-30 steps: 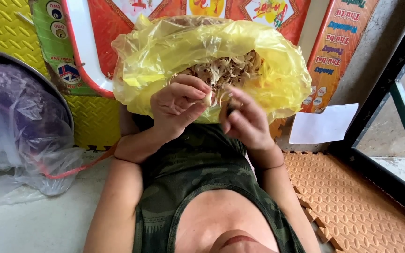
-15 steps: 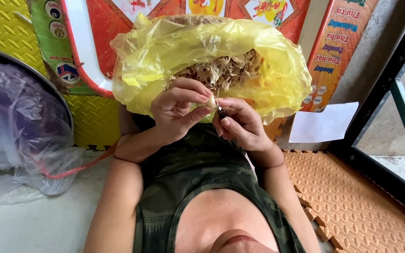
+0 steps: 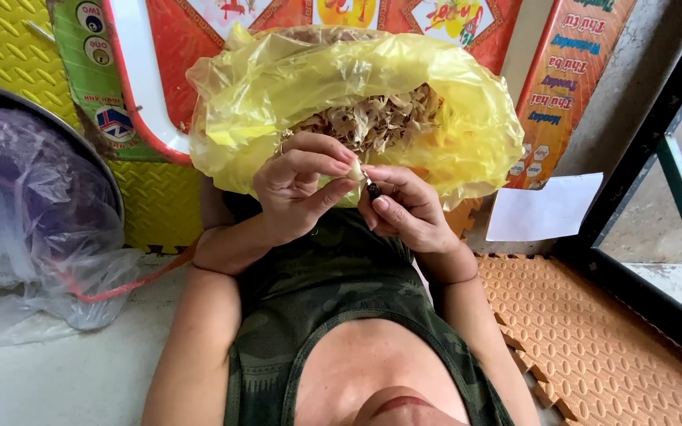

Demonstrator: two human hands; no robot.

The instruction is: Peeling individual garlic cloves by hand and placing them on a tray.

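My left hand (image 3: 297, 185) pinches a small pale garlic clove (image 3: 354, 170) between thumb and fingers. My right hand (image 3: 404, 207) grips a small dark-handled knife (image 3: 372, 188), its tip against the clove. Both hands meet just in front of a yellow plastic bag (image 3: 467, 118) that lies open on my lap. Dry papery garlic skins (image 3: 376, 118) fill the bag. I wear a camouflage tank top.
A dark round basin lined with clear plastic (image 3: 33, 205) stands at the left. Yellow foam mats and a colourful poster (image 3: 199, 39) back the scene. An orange foam mat (image 3: 593, 331) covers the floor at the right, beside a white paper (image 3: 542, 209) and a dark metal frame (image 3: 657, 134).
My right hand has moved in toward the left hand. The knife now touches the clove, where earlier the hands were slightly apart.
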